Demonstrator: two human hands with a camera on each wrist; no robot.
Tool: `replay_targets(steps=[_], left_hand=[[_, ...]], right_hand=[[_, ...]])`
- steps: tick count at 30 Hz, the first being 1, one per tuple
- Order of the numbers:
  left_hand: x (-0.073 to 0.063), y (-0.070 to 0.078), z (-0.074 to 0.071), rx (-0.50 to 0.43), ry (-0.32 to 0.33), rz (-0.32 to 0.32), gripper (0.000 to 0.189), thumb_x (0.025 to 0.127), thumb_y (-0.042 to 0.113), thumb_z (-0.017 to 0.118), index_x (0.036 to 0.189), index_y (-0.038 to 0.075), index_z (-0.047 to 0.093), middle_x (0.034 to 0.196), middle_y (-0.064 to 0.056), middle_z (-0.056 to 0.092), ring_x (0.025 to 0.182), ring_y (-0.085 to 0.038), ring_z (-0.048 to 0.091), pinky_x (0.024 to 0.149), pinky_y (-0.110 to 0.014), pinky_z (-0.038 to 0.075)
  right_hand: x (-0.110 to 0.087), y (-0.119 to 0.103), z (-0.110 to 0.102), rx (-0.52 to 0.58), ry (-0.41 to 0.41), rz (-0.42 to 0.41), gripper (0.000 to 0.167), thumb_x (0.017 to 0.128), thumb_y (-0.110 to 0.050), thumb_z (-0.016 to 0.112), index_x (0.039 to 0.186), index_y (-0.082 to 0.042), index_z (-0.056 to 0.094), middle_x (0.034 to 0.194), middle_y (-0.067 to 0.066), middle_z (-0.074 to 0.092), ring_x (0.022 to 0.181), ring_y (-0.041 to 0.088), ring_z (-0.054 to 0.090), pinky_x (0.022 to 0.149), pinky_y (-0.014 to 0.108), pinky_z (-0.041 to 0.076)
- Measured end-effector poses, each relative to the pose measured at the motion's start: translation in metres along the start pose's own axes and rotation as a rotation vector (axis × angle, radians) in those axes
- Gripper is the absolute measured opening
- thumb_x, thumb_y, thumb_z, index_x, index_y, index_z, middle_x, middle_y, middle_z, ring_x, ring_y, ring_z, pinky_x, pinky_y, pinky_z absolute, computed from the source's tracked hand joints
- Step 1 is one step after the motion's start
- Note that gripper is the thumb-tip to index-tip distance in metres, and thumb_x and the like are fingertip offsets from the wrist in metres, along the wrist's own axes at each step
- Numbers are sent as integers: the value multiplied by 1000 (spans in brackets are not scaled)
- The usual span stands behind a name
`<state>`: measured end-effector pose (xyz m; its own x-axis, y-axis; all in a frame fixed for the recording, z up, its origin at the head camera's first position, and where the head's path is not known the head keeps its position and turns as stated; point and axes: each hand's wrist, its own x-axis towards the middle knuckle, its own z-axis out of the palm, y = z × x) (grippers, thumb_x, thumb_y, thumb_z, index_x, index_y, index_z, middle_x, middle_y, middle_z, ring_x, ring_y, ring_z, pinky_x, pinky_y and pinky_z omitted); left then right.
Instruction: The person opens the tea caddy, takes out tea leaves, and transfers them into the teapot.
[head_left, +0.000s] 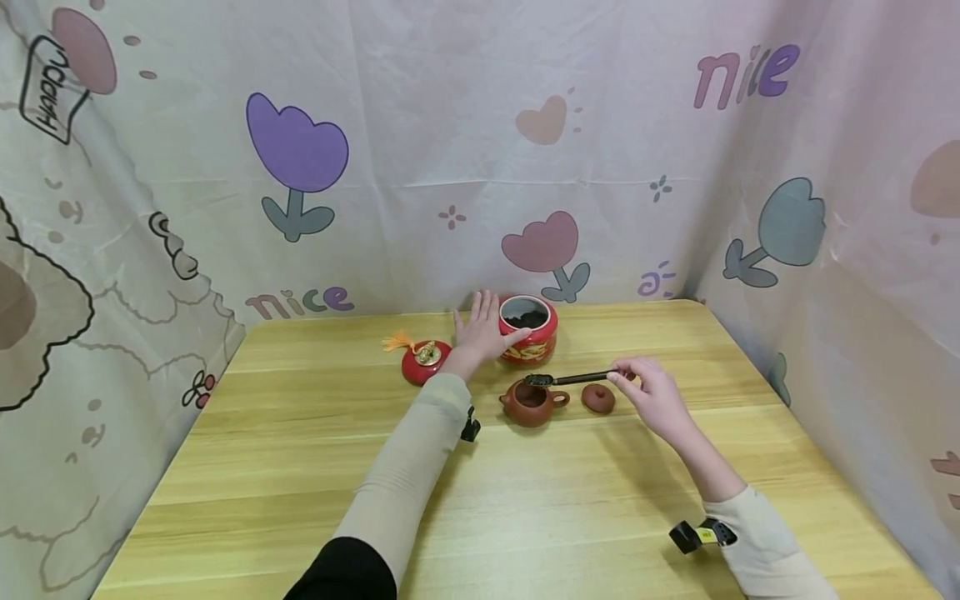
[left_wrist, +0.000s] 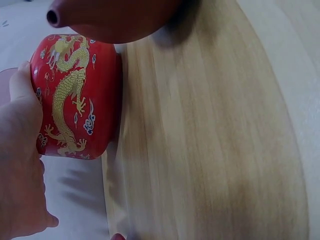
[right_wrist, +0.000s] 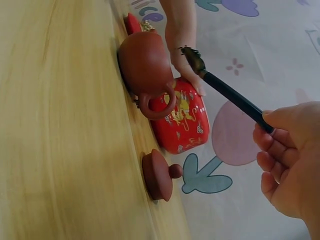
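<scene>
My right hand pinches the dark handle of a tea scoop. Dark tea leaves sit heaped on the scoop's tip, which hangs just above the mouth of a brown clay teapot. In the head view my left hand rests with straight fingers against the side of a red tea jar that bears a gold dragon. The jar stands without its lid, dark leaves showing inside. Right of the teapot lies its brown lid, knob up.
Left of my left hand lies the red jar lid with a gold knob and orange tassel. A patterned cloth hangs behind and beside the wooden table. Jar and hand are close to the table's back edge.
</scene>
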<state>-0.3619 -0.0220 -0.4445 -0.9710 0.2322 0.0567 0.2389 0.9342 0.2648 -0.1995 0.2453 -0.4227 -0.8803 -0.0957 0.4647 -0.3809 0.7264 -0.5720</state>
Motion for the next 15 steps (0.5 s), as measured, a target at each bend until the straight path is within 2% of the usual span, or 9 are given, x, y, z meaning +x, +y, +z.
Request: replay_targets(steps=[3,8,15], left_hand=[[1,-2,2,0,1,2,112,79,89,28,158,14,5,167,-6,-1,154,-26,-3,119,-64,3],[0,-2,2,-37,-4,3,111,80,87,33,158,13,5,166,-6,-1,154,-27,-4,119,-64,-1],[0,-1,2,-46,-6,0,112,79,88,32,158,14,5,166,-6,-2,154,-26,-6,119,-64,-2]], right_hand=[[-1,-1,2,-32,-1,-39,11,88,-8,69,97,-3,71,82,5,66,81,12,50,66,25,39],[-1,-7,5,-81,-8,-90,10,87,-7,70,96,-3,70,83,5,67,86,21,55,74,34,42],[0,-15,8,-114,-3,-155,11,84,-5,72,94,-4,69,84,6,66,87,23,55,76,38,42]])
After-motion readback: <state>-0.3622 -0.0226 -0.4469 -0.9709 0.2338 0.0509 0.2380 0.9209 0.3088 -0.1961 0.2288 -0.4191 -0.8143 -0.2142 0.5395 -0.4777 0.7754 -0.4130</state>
